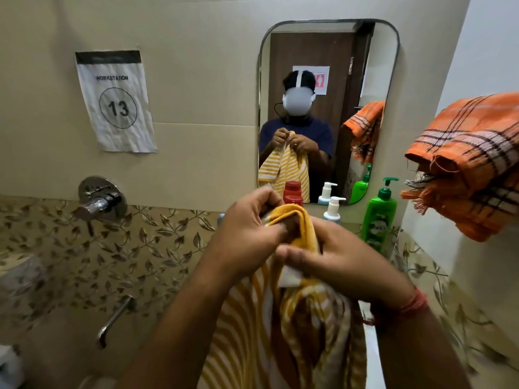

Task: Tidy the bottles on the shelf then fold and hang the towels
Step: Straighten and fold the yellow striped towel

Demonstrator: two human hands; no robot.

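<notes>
Nearest the camera, the yellow striped towel (283,327) hangs down from both hands in loose folds, held up in front of the person at the middle of the view. The left hand (247,234) grips the towel's upper edge, its fingers (276,228) curled shut over the yellow hem. The right hand (334,259) is closed on the cloth just below and beside the left, thumb and fingers pinching a white-banded part of the towel; the two hands touch. A red thread band (414,304) circles the right wrist. Behind the hands, partly hidden by them, stand a red-capped bottle (292,196), a white pump bottle (332,210) and, to the right, a green pump bottle (377,217), all upright against the wall below the mirror; what they stand on is hidden. An orange checked towel (466,164) hangs folded at the right wall, above and beside the green bottle. On the left wall are a chrome tap valve (99,199) and a spout (113,321) lower down. Farther up, the mirror (328,108) reflects the person holding the towel, and a paper sign (115,101) reading "WORKSTATION 13" is stuck to the wall at the left.
</notes>
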